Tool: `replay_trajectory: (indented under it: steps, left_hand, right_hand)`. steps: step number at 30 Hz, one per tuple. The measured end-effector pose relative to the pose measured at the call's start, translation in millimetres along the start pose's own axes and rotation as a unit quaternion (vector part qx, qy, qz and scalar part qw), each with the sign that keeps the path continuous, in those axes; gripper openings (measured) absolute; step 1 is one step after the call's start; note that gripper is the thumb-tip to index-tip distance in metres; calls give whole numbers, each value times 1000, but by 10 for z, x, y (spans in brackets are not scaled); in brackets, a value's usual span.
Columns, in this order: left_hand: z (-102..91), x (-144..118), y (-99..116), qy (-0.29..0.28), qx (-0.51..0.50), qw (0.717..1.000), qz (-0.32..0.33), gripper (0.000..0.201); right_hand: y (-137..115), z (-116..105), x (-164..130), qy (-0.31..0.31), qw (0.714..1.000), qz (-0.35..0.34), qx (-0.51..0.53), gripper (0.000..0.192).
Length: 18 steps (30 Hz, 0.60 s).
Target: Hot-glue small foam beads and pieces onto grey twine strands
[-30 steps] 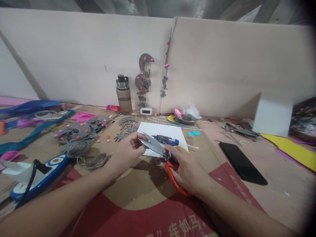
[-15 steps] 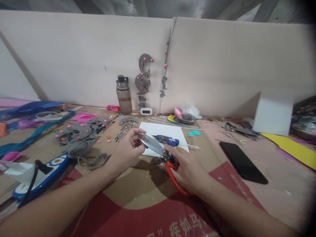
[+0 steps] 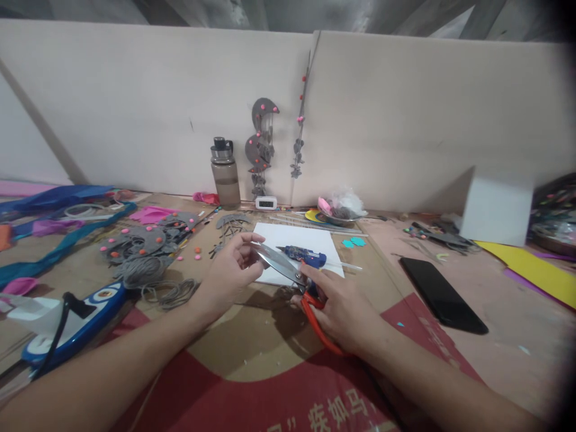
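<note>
Scissors (image 3: 294, 273) gripped over the white sheet (image 3: 310, 236)

Far left of the white sheet, a teal strip (image 3: 65, 249); nearer the viewer on that same side, a blue-and-white power strip (image 3: 96, 312). Between these and the sheet, gray crescent pieces (image 3: 153, 237) dotted with pink and orange pompoms, then a ball of gray yarn (image 3: 141, 273) and a loose coil of gray cord (image 3: 170, 294). Behind the sheet's far-left corner, an upright water bottle (image 3: 225, 183). Beside the sheet's near-left corner, the left hand (image 3: 231, 270), thumb and forefinger narrowly spaced by the blade tips; cannot tell about anything pinched there. Behind the sheet, a hanging crescent mobile (image 3: 257, 149) and a small digital clock (image 3: 266, 203). Above the sheet's near part, silver blades slanting toward the left hand, red handles wrapped by the fingers of the right hand (image 3: 339, 306), near the sheet's near-right corner. On the sheet, a blue hot-glue gun (image 3: 310, 257). Just right of the sheet, turquoise cutouts (image 3: 357, 241); farther right, a black smartphone (image 3: 443, 296), lying flat; farthest right, a yellow sheet (image 3: 535, 273).
</note>
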<state>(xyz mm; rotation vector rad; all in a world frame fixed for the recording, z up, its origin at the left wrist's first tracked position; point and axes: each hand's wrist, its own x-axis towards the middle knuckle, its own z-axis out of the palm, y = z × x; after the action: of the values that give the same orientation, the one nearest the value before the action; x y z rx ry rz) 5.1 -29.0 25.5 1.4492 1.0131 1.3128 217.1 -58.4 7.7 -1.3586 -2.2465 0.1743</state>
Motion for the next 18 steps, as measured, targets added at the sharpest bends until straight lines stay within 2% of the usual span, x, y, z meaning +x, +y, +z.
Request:
replay_trajectory:
  steps: [7, 10, 18]
  left_hand:
    - [44, -18, 33, 10, -29, 999, -7, 36]
    - [48, -12, 32, -3, -19, 1000, -6, 32]
    - [16, 14, -23, 8, -50, 999, -18, 28]
  right_hand:
    - [19, -2, 28, 40, 994, 19, 102, 40]
    - [20, -4, 36, 54, 995, 14, 86, 41]
    - [-12, -8, 19, 14, 1000, 5, 5, 44]
